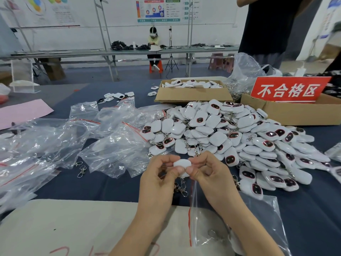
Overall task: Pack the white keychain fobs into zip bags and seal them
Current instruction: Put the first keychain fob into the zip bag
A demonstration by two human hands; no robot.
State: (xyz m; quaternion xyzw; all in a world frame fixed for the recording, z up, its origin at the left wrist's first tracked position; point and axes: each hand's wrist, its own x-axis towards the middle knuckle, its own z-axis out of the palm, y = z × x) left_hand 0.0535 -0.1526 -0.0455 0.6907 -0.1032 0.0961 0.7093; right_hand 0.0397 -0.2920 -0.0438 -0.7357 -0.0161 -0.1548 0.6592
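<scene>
Both hands are meeting just in front of the pile of fobs (230, 137), and they are sharing one fob (182, 163) between them. The left hand (158, 176) is pinching one edge with thumb and curled fingers, and the right hand (208, 172) is pinching the other. They are holding the fob up off the table (110, 187), plain white side towards us, with its metal clasp (181, 189) dangling below.

I'd say this is the loading step: one piece picked out and being turned or checked before it goes into a bag. The zip bag (263, 215) with the red strip is lying under the right forearm, near the fob but not yet around it, as far as I can tell. So the next move is calling for one hand to free itself, open the bag's mouth and slide the fob in, clasp and all. After that comes pressing along the strip to seal it. The empty bags (110, 130) are lying in a heap to the left.

Now the doubtful parts. The fingertips are covering much of the fob, so I'm not making out its other face. A clear streak of plastic is rising towards the right hand, and whether that hand is also gripping the bag I cannot tell. Something like a ring and a white shape is showing through the bag low down, too blurred to name. The bag's lower edge is running out of view.
</scene>
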